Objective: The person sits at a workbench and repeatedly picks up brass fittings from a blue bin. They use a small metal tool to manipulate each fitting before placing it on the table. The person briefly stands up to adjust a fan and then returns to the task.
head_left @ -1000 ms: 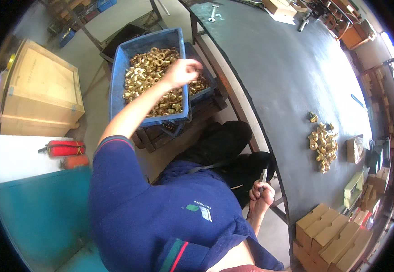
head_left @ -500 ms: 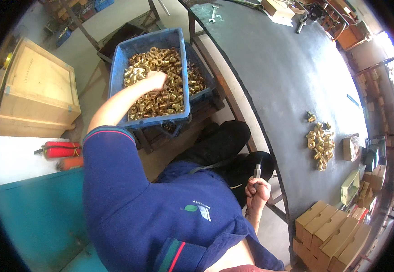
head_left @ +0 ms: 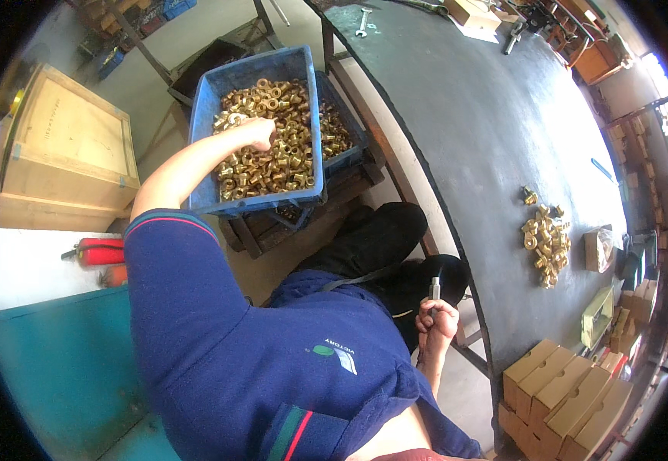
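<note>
1. The table (head_left: 495,131) is dark and wide, curving along the person's right side. A small heap of fittings (head_left: 547,240) lies near its right edge, and cardboard boxes (head_left: 557,388) are stacked by its near corner.
2. A wooden crate (head_left: 73,154) stands on the floor well to the left.
3. The blue bin (head_left: 205,146) sits on a low stand off the table's left edge, heaped with brass fittings (head_left: 280,154).
4. The left hand (head_left: 257,134) is down among the fittings in the bin, fingers curled. Whether its grip has closed on one cannot be told.
5. The right hand (head_left: 438,323) rests at the lap by the table's near edge, clenched on a small metal rod (head_left: 434,288) held upright.
6. The fittings look hard, dense and smooth, heavy by the handful. I judge one is best pinched across its flats or collar.
</note>
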Demonstrator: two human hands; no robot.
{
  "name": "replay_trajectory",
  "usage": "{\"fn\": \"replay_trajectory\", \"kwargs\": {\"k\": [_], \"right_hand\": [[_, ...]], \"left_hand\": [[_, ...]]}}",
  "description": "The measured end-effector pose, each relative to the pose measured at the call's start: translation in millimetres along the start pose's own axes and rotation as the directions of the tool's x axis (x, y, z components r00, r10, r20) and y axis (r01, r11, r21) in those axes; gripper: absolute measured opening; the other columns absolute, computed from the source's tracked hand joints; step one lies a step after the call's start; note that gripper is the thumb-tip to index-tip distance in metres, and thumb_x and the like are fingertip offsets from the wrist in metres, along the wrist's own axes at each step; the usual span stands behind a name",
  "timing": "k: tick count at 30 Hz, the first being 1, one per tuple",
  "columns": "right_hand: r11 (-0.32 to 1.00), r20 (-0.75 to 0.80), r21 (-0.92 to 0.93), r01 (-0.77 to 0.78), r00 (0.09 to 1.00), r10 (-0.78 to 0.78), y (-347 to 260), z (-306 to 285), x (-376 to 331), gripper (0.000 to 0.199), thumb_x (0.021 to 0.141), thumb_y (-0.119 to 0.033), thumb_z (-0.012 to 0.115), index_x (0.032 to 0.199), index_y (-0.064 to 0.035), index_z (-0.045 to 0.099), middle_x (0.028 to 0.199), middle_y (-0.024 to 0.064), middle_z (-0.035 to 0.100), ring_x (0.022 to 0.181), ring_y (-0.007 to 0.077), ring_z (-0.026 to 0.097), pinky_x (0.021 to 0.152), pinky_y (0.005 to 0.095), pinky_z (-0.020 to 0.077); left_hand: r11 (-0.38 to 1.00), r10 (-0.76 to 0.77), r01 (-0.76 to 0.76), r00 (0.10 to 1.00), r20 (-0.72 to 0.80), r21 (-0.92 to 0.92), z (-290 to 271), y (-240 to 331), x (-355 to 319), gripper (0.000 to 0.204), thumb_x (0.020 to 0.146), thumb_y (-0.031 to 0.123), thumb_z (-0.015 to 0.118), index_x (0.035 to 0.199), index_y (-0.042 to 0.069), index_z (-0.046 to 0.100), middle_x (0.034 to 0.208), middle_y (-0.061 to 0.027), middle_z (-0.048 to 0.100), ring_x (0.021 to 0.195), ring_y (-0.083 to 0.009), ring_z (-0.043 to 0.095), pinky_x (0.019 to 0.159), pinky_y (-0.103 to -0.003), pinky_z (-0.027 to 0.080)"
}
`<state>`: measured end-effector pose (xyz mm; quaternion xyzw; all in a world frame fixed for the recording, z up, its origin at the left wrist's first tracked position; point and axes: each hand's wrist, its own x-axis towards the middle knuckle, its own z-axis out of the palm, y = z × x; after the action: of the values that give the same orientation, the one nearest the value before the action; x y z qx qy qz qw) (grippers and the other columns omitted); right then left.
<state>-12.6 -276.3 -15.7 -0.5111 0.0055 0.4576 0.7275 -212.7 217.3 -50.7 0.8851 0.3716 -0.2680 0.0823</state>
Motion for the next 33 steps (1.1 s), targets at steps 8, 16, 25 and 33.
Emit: {"fn": "replay_trajectory", "kwargs": {"k": [8, 16, 25, 33], "right_hand": [[0.999, -0.041, -0.013, -0.04, 0.998, 0.04, 10.0, -5.8, -1.3, 0.028, 0.066, 0.004, 0.034, 0.072, 0.0053, 0.061, 0.068, 0.0108, 0.054, 0.041, 0.0061, 0.033, 0.037, 0.0179, 0.0257], [0.993, 0.038, -0.118, -0.026, 0.999, 0.03, 5.0, -6.8, -4.8, 0.025, 0.065, 0.002, 0.037, 0.072, 0.0055, 0.061, 0.066, 0.0084, 0.054, 0.041, 0.0059, 0.033, 0.037, 0.0189, 0.0242], [0.798, 0.352, -0.492, 0.348, 0.918, -0.183, -12.2, 51.4, 9.2, 0.03, 0.052, 0.005, 0.047, 0.071, -0.0046, 0.068, 0.067, 0.0046, 0.052, 0.065, 0.0151, 0.05, 0.059, 0.0248, 0.0371], [0.703, 0.223, -0.591, 0.395, 0.918, -0.329, -9.6, 29.0, 2.4, 0.025, 0.054, -0.002, 0.054, 0.074, -0.0067, 0.068, 0.066, 0.0051, 0.048, 0.061, 0.0154, 0.049, 0.056, 0.0253, 0.0371]], "left_hand": [[0.988, -0.023, 0.012, 0.997, -0.067, -0.155, 9.9, -2.1, -13.5, 0.025, 0.064, 0.019, 0.063, 0.089, 0.015, 0.067, 0.093, -0.0087, 0.065, 0.09, -0.0257, 0.061, 0.076, -0.037, 0.048], [0.723, -0.053, -0.125, 0.97, -0.235, -0.679, -24.5, 12.5, -36.8, 0.018, 0.078, 0.022, 0.064, 0.077, 0.004, 0.068, 0.061, -0.0021, 0.062, 0.047, -0.0053, 0.052, 0.041, -0.021, 0.041], [-0.187, 0.551, -0.16, 0.8, -0.238, -0.969, -40.5, 237.1, -114.2, 0.015, 0.083, 0.011, 0.062, 0.09, -0.002, 0.065, 0.076, -0.0058, 0.064, 0.056, -0.0079, 0.055, 0.049, -0.021, 0.047], [-0.106, 0.661, -0.204, 0.716, -0.222, -0.973, -18.3, 289.3, -120.2, 0.015, 0.084, 0.007, 0.06, 0.095, -0.003, 0.063, 0.075, -0.0054, 0.063, 0.06, -0.009, 0.057, 0.055, -0.023, 0.049]]}}
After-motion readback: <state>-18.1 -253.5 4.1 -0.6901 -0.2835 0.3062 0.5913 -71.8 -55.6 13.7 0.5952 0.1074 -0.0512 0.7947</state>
